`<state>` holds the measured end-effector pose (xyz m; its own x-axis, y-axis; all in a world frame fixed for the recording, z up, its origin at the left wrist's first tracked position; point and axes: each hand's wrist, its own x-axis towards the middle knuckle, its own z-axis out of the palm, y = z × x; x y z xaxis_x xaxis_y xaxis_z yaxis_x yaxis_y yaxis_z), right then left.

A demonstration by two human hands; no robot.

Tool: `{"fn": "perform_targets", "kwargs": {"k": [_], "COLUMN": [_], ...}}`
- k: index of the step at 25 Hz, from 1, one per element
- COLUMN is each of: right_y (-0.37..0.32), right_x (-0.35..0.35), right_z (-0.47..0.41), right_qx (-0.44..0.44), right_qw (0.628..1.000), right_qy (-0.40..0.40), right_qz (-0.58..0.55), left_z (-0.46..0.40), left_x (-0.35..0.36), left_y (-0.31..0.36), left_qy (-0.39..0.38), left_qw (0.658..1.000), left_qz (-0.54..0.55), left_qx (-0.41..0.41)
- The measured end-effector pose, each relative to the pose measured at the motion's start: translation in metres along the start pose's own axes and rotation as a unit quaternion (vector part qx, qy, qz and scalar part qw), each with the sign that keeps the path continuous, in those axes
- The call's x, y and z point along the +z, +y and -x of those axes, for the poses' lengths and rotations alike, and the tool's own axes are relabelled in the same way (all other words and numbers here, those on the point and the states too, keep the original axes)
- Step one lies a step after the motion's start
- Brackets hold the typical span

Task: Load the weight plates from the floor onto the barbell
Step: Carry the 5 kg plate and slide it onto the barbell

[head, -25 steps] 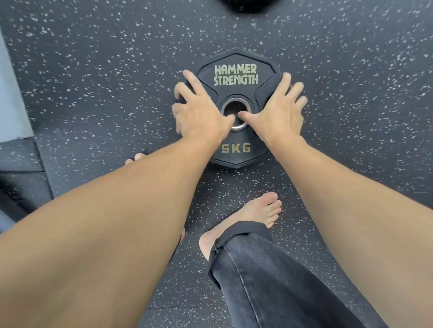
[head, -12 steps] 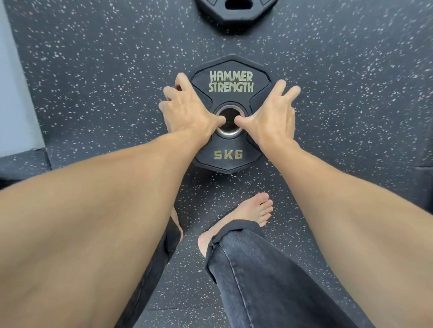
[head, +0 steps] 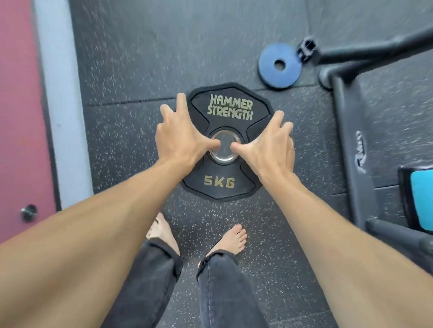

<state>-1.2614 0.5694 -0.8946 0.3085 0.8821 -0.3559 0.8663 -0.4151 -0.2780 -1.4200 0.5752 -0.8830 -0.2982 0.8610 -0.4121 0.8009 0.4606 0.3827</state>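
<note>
A black 5 kg weight plate (head: 229, 109), lettered HAMMER STRENGTH, is held flat and face up in front of me, above the floor. My left hand (head: 179, 139) grips its left side, fingers wrapped over the edge and thumb at the steel centre hole. My right hand (head: 271, 146) grips the right side the same way. A small blue plate (head: 278, 69) lies on the floor beyond, upper right. No barbell can be made out for certain.
A black metal frame (head: 345, 135) with tubes stands at the right, with a blue-padded part (head: 426, 200) by it. A maroon wall or door (head: 10, 103) with a grey strip runs along the left. My bare feet (head: 234, 240) stand on speckled rubber flooring.
The plate has come up off the floor in both hands. The view has swung: the other black plate is gone from sight, and the blue plate, frame and maroon wall have appeared.
</note>
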Motion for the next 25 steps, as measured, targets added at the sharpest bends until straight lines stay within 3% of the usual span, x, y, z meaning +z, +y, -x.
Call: {"fn": "perform_targets", "kwargs": {"k": [6, 12, 20, 25], "right_y": [-0.061, -0.116, -0.156, -0.168], "right_x": [-0.234, -0.399, -0.557, -0.626], "right_z": [0.082, 0.162, 0.28, 0.366], "right_qx": [-0.046, -0.032, -0.042, -0.034], "right_qw": [0.989, 0.953, 0.883, 0.836], "right_qy": [0.108, 0.25, 0.432, 0.514], "right_qz": [-0.09, -0.167, -0.178, -0.192], "left_z": [0.089, 0.155, 0.254, 0.321], "left_x": [-0.21, -0.378, -0.531, -0.605], "left_y": [0.105, 0.185, 0.241, 0.259], "left_qy": [0.064, 0.099, 0.157, 0.186], "left_qw": [0.992, 0.965, 0.894, 0.823], "left_qz": [0.049, 0.088, 0.168, 0.22], "left_qx": [0.096, 0.228, 0.385, 0.489]}}
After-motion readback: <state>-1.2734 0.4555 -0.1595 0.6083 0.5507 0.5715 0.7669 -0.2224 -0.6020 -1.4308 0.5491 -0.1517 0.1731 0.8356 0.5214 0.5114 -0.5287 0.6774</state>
